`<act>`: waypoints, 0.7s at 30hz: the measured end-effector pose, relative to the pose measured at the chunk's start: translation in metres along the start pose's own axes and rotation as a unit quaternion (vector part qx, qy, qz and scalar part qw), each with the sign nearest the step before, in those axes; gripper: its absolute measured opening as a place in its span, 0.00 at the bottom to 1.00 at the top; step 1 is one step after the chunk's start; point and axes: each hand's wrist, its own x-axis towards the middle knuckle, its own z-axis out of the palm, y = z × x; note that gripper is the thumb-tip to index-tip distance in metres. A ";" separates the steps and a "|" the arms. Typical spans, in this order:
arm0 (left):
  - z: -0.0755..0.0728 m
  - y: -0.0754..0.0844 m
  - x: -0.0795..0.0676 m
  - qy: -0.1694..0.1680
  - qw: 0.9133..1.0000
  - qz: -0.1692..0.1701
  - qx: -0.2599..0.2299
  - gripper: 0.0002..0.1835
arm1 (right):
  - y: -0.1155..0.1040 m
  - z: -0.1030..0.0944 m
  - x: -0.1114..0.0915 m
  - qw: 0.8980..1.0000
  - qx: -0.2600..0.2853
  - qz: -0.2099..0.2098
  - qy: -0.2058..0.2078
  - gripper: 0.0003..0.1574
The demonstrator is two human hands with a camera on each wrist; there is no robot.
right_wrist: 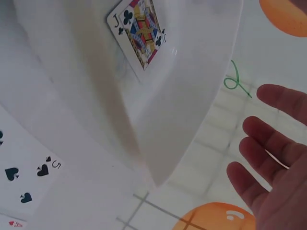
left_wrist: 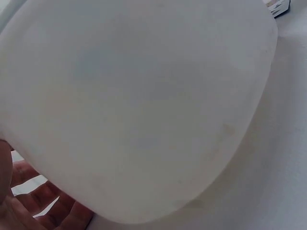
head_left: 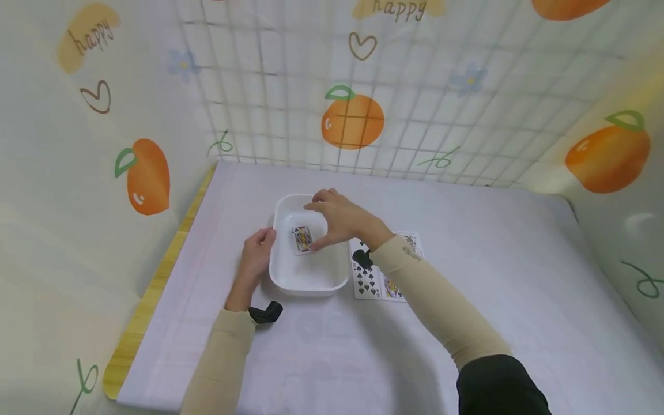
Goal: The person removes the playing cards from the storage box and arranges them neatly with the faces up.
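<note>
A white plastic tub [head_left: 311, 278] with rounded corners stands on the table, and its pale outer side [left_wrist: 144, 115] fills most of the left wrist view. My left hand [head_left: 253, 256] grips the tub's left rim. Inside the tub lies a playing card, the jack of clubs [right_wrist: 141, 31], face up. Over the tub's right side hovers my right hand [head_left: 341, 220], fingers spread and holding nothing. In the head view its thumb overlaps the card's lower right corner.
Several face-up cards [head_left: 366, 282] lie right of the tub, partly hidden under my right forearm; a five of spades [right_wrist: 24, 167] is among them. Behind the white table [head_left: 508, 271] rises a fruit-printed curtain [head_left: 290, 75].
</note>
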 end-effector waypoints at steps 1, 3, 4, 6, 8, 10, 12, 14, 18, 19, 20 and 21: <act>0.000 0.000 0.000 0.000 1.000 0.000 -0.001 0.27 | 0.000 0.001 0.002 1.000 0.002 0.002 -0.002 0.61; 0.000 -0.001 0.000 0.001 1.000 0.002 -0.001 0.27 | -0.002 0.003 0.007 1.000 0.005 0.006 -0.006 0.61; 0.000 -0.001 0.000 0.001 1.000 0.002 -0.002 0.27 | -0.002 0.004 0.009 1.000 0.006 0.008 -0.009 0.60; 0.000 0.000 0.001 0.002 1.000 0.003 -0.005 0.26 | -0.004 0.005 0.013 1.000 0.011 0.010 -0.015 0.60; 0.000 -0.001 0.001 0.004 1.000 0.006 -0.005 0.26 | -0.006 0.007 0.017 1.000 0.012 0.010 -0.021 0.60; 0.000 -0.001 0.002 0.005 1.000 0.008 -0.006 0.26 | -0.007 0.010 0.021 0.999 0.011 0.009 -0.029 0.60; 0.000 -0.002 0.003 0.007 1.000 0.012 -0.004 0.25 | -0.007 0.012 0.025 0.999 0.003 0.009 -0.035 0.60; 0.000 -0.002 0.004 0.007 1.000 0.016 -0.003 0.25 | -0.008 0.013 0.029 0.999 -0.009 0.007 -0.039 0.61; -0.001 -0.003 0.005 0.005 1.000 0.018 -0.004 0.25 | -0.009 0.017 0.036 0.999 -0.020 0.002 -0.045 0.60; -0.001 -0.004 0.004 0.003 1.000 0.017 -0.006 0.24 | -0.009 0.018 0.038 0.999 -0.020 0.002 -0.047 0.60; -0.001 -0.003 0.004 0.002 1.000 0.016 -0.007 0.24 | -0.009 0.019 0.040 0.999 -0.020 0.001 -0.050 0.60; -0.002 -0.003 0.004 0.000 1.000 0.016 -0.008 0.24 | -0.010 0.020 0.041 0.998 -0.019 0.002 -0.053 0.60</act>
